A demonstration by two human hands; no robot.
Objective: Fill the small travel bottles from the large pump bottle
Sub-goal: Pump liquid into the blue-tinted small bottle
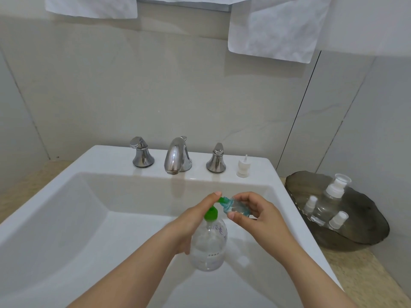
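A large clear pump bottle [210,247] with a green pump head [210,214] stands in the white sink basin [66,218]. My left hand [195,221] lies over the pump head, its index finger stretched along the top and pressing on it. The green nozzle tip meets the mouth of a small clear travel bottle [235,206], tilted sideways and pinched between the thumb and fingers of my right hand [255,213]. A white spray cap [242,166] stands loose on the sink ledge by the right tap handle.
A chrome faucet [176,155] with two handles sits at the back of the sink. On the counter to the right, a dark glass tray [367,232] holds three small capped travel bottles [333,192]. White towels [273,27] hang above.
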